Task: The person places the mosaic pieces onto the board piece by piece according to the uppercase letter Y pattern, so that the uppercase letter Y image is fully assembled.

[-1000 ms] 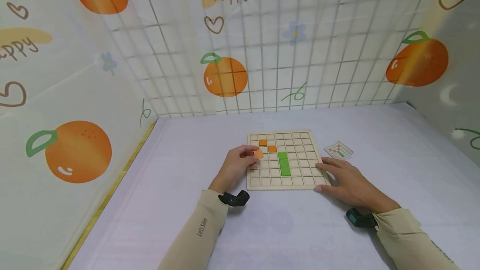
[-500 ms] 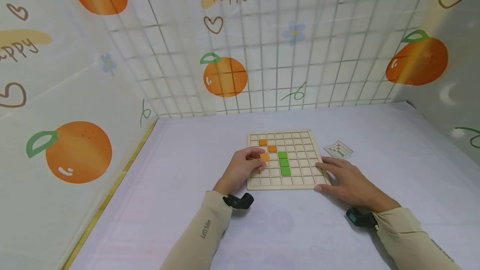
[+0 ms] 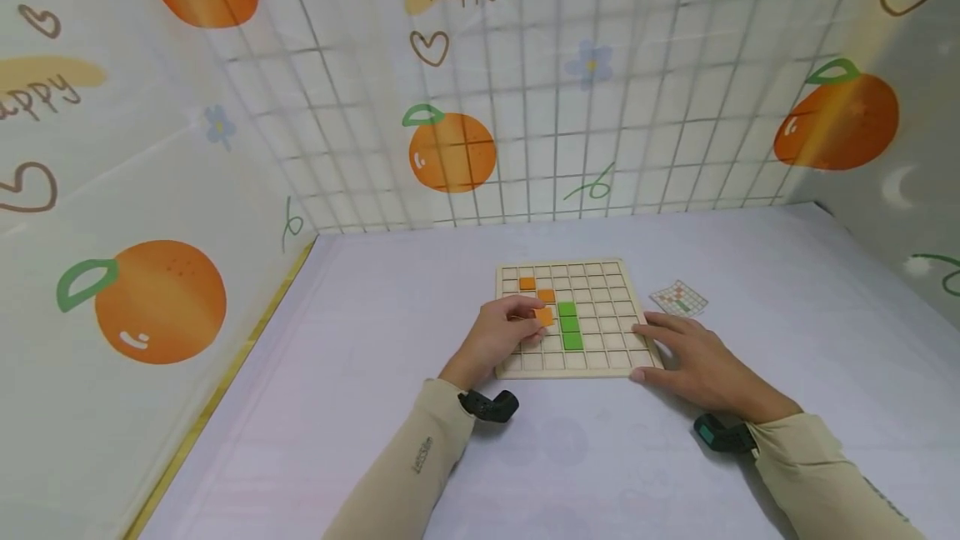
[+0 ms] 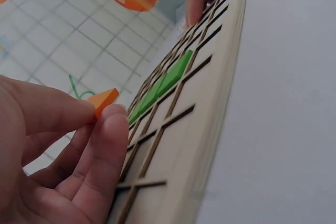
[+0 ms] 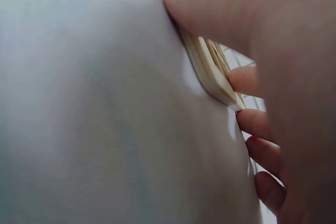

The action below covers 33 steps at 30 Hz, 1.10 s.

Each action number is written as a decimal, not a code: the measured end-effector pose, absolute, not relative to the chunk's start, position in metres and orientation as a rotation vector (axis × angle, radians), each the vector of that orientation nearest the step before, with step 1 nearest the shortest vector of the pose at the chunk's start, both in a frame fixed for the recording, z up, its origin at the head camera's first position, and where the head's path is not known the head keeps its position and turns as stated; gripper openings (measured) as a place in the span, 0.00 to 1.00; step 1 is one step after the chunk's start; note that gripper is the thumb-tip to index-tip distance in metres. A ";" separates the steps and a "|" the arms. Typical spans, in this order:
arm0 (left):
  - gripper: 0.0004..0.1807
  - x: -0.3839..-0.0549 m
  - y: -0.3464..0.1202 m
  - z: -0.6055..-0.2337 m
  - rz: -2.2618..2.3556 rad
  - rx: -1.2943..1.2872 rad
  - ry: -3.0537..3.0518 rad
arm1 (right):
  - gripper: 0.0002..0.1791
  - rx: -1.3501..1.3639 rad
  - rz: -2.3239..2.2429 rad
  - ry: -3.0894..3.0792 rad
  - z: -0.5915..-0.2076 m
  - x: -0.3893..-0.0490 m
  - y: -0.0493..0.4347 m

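Note:
Between thumb and fingertips, my left hand (image 3: 491,338) pinches an orange square tile (image 3: 543,317) close over the left part of a wooden grid board (image 3: 606,317). The left wrist view shows this tile (image 4: 105,102) tilted, with green tiles on the board beyond it. Two orange tiles lie in cells in a diagonal step, one (image 3: 527,283) farther back and one (image 3: 546,296) nearer. Green tiles (image 3: 571,325) form a column just right of the held tile. My right hand (image 3: 697,363) rests at the board's front right corner, thumb (image 5: 191,3) at the front edge, fingers spread along the right side.
A small card (image 3: 678,298) printed with a coloured grid lies right of the board, beyond my right hand. A pale cloth (image 3: 375,290) covers the table. Printed curtains with oranges and a wire grid (image 3: 570,140) stand at the back and sides.
My left hand has carried the orange tile rightward over the board, from its left edge to beside the green column. The right hand has stayed at the corner.

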<state>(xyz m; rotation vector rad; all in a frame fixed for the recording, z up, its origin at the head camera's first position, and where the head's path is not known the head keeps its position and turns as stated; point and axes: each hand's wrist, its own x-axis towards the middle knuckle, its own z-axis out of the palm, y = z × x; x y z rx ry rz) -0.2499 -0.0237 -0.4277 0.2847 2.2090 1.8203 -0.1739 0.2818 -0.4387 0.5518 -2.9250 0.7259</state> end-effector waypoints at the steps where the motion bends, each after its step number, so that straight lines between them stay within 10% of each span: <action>1: 0.14 -0.250 -0.023 -0.427 1.818 0.286 2.206 | 0.42 0.548 0.731 -2.925 -0.439 -0.174 0.282; 33: 0.06 -0.294 0.022 -0.419 1.547 0.364 2.510 | 0.43 0.502 0.745 -2.953 -0.439 -0.174 0.281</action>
